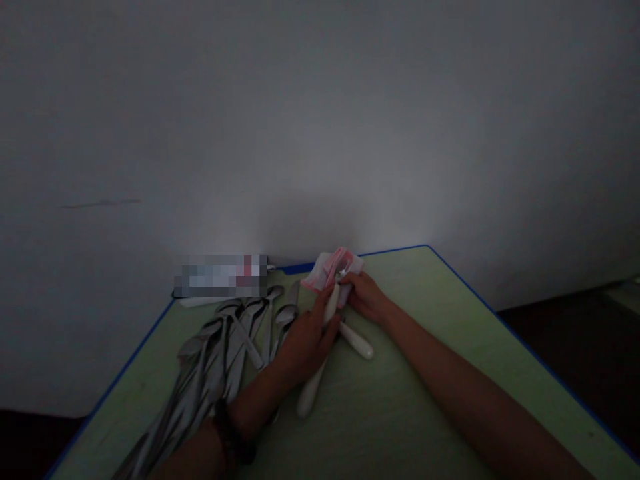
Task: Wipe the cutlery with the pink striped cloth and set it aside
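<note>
My left hand (311,339) is closed around the white handle (331,305) of a utensil that points away from me. A pink and white cloth (327,268) lies crumpled about its far end, so the kind of utensil cannot be made out. My right hand (369,298) pinches the cloth close to that end. Under and beside my left hand lie two more white handles, one slanting right (357,341) and one toward me (311,395); their heads are hidden. Several metal spoons (227,310) lie piled left of my left hand, partly behind my forearm.
A pale green table (430,373) with a blue edge stands against a grey wall (320,120). At its far left corner rests a blurred-out flat item (220,277), with a white strip (207,302) below it. The light is dim.
</note>
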Motion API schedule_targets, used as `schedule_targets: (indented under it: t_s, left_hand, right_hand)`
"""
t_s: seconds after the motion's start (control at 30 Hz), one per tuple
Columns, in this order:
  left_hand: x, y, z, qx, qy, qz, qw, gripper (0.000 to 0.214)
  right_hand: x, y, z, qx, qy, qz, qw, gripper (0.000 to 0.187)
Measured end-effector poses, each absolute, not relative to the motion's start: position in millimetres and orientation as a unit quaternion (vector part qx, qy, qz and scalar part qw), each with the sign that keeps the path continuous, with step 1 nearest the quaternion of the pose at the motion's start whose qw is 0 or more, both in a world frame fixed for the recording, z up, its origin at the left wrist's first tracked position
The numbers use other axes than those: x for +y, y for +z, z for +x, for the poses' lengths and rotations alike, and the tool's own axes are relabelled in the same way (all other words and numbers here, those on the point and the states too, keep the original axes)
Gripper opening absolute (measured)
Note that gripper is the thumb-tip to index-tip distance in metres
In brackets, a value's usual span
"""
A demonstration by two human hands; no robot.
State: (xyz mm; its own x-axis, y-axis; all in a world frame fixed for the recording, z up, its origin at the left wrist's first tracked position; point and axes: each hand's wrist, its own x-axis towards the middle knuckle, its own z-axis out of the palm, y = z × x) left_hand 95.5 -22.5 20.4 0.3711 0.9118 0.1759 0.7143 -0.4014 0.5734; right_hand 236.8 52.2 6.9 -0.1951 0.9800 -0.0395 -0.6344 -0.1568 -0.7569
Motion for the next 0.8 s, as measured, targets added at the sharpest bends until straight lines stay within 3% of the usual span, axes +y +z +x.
schedule_targets:
  t_s: [0.3,0.57,0.8]
  left_hand:
    - [-23.7,22.1,95.9,0.504,0.245,0.8,0.213,0.055]
    - [-24.0,26.0,97.6,0.501,0.247,0.802,0.211,0.056]
    - [-23.6,23.5,97.8,0.51,0.243,0.799,0.205,0.057]
  right_hand:
    - [53.3,6.0,236.4,-0.295,0.713,-0.279,0.571,0.014]
    - [52.2,4.5,233.3,-0.304,0.678,-0.31,0.594,0.033]
    - [53.7,1.7,233.3,-0.314,0.661,-0.338,0.592,0.034]
